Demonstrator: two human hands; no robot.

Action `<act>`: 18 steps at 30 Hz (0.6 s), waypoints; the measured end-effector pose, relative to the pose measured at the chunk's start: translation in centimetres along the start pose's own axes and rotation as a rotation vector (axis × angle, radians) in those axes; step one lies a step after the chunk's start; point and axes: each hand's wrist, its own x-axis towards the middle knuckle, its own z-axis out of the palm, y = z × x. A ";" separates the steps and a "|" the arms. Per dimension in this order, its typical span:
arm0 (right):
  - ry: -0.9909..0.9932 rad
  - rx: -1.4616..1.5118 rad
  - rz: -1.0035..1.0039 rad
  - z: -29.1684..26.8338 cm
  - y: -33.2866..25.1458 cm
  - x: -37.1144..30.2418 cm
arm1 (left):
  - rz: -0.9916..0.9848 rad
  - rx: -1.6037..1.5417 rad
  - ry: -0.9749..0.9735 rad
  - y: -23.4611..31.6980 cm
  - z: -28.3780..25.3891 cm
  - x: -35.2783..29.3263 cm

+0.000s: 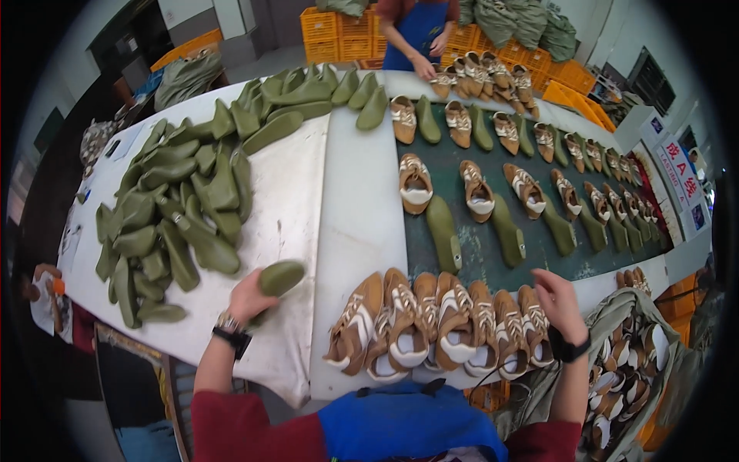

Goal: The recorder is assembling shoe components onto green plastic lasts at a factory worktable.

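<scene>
My left hand [249,299] is closed around a green shoe last [282,278], held over the white sheet at the near edge of a big heap of similar lasts [173,196]. On the other side, my right hand [560,304] is raised beside the right end of a row of brown and white sneakers [454,319]. Its fingers are loosely bent and apart, with nothing visible in them. Beyond it runs a dark green conveyor belt [485,262], where sneakers [477,189] and green lasts [442,231] lie alternately in two rows.
Across the table a person in a blue apron [416,35] handles more sneakers [489,73]. A grey-green sack [654,308] full of shoes stands at my right. Orange crates [339,27] are stacked at the back. A white sign [677,169] stands at the belt's right side.
</scene>
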 end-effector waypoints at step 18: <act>0.093 -0.049 0.238 -0.1 -1.7 -16.6 | 0.022 0.853 0.306 -6.5 2.4 9.4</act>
